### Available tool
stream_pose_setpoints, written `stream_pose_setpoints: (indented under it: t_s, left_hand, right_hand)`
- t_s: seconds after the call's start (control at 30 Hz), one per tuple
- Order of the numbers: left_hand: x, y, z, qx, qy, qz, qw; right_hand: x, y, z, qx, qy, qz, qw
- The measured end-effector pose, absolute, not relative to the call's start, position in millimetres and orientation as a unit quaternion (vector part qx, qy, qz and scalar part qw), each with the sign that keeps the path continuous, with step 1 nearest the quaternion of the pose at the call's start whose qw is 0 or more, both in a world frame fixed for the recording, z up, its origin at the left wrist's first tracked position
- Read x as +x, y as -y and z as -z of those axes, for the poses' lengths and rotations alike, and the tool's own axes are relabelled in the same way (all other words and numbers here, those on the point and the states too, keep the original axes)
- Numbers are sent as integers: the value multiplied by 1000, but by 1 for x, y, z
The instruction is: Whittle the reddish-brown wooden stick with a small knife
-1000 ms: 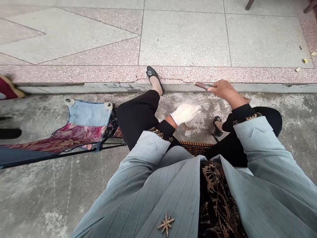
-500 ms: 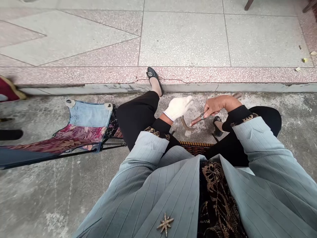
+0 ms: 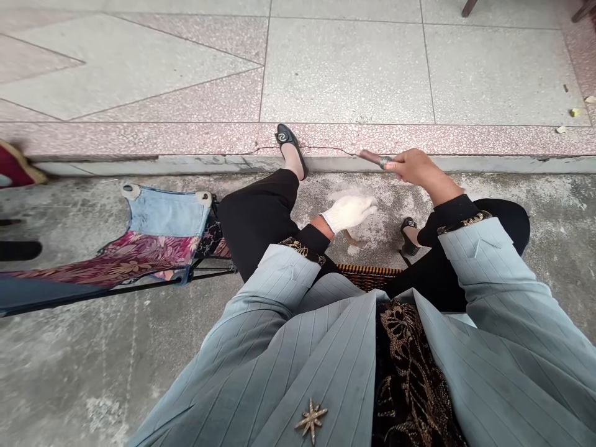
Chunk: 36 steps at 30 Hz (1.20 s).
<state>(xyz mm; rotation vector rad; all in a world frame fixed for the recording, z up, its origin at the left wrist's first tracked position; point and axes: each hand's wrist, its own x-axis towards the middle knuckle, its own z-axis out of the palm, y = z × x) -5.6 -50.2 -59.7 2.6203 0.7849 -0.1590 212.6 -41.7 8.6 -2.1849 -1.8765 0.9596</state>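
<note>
Right hand (image 3: 419, 169), fingers wrapped round a short brown handle (image 3: 372, 158), sits right of center; white-gloved left hand (image 3: 349, 213), fingers pressed together, hangs over dusty concrete floor (image 3: 395, 211).

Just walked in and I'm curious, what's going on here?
Someone seated, in a pale blue pinstriped jacket, is working with both hands. The white-gloved left hand sits low over a curved brown piece, mostly hidden, above the concrete. The bare right hand grips a short brownish rod, raised near the kerb.
</note>
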Motion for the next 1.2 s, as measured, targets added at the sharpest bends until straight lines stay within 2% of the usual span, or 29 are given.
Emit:
stream_pose_setpoints:
  t_s: [0.07,0.13,0.23,0.3,0.43,0.5,0.6,0.7,0.77,0.83,0.9,1.0,1.2]
  left_hand:
    - [-5,52,58,945,-274,56,170]
    - [-6,51,55,949,-275,64,139]
    - [-11,47,50,946,-296,63,119]
    - [-14,43,47,940,-313,48,127]
    - [-19,35,43,926,-337,21,171]
    - [-19,34,43,918,-339,10,203]
    - [-16,37,46,907,-342,0,245]
    - [-12,42,50,908,-330,1,256]
    - [-10,45,51,920,-306,9,244]
    - [-9,48,53,932,-289,21,217]
    - [-8,50,55,940,-284,33,186]
    - [-9,52,56,947,-276,47,159]
    - [-10,51,53,952,-277,50,119]
  right_hand:
    - [209,38,-5,-731,631,-252,-63]
    - [205,38,-2,-720,631,-237,-165]
    - [202,42,3,-660,631,-311,-263]
    - [202,46,4,-596,643,-391,-279]
    - [205,52,-6,-497,650,-517,-252]
    - [207,54,-17,-441,651,-584,-203]
    - [215,56,-31,-405,653,-640,-6]
    - [223,54,-34,-497,626,-564,208]
    - [224,51,-28,-580,605,-484,253]
    - [223,46,-19,-661,601,-400,202]
    - [220,41,-11,-717,609,-325,98]
    - [214,36,-4,-729,635,-256,-29]
    - [204,39,-3,-710,652,-226,-138]
